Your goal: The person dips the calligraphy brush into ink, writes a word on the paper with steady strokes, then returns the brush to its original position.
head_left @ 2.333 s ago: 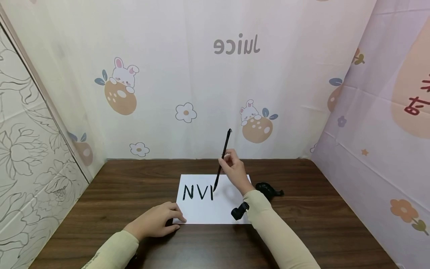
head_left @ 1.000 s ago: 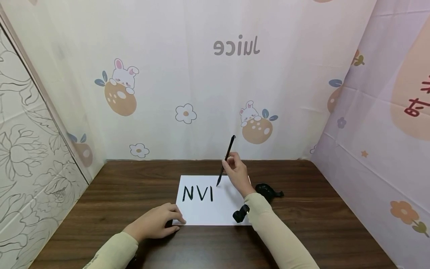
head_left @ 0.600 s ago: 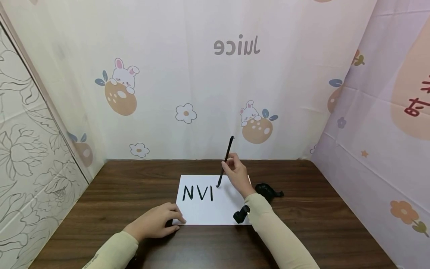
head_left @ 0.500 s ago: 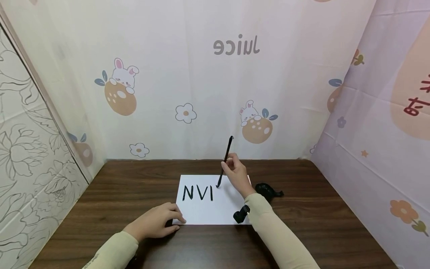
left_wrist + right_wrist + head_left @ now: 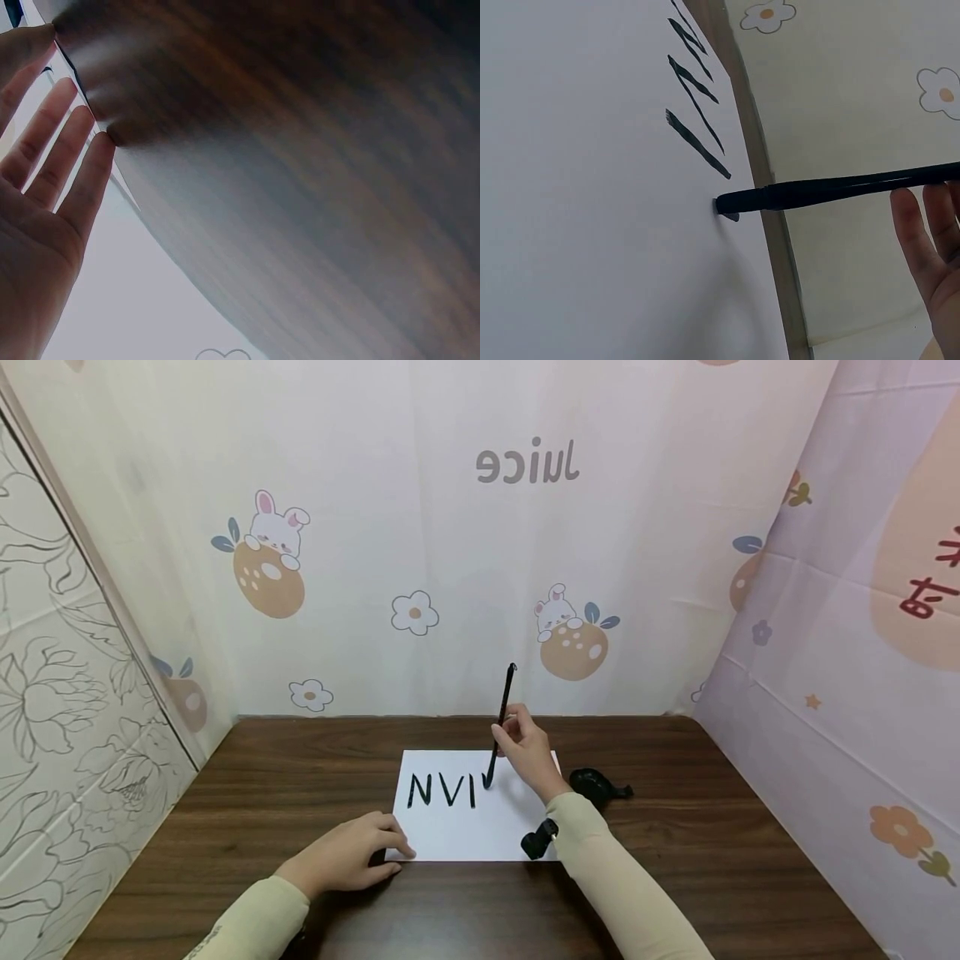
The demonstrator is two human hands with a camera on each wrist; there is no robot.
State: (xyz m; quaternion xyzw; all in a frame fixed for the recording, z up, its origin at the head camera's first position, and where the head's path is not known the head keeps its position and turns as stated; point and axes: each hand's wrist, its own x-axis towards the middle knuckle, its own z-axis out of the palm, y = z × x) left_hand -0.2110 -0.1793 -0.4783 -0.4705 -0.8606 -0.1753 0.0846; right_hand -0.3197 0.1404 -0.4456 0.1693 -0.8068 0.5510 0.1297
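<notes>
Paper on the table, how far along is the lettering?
Done: the black letters NVI look complete. In hand: the right hand holds the brush, tip on a short mark beside the I. Remaining: that mark looks barely begun, so probably finishing it; perhaps more, since bare paper lies to its right.

Brn wood tbl (image 5: 712, 843); on it wht paper (image 5: 465, 833), blk obj (image 5: 592, 783).

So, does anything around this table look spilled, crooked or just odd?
One oddity: the Juice lettering on the patterned backdrop reads backwards, as if mirrored. Nothing looks spilled on the visible paper, and the brush appears undamaged.
</notes>
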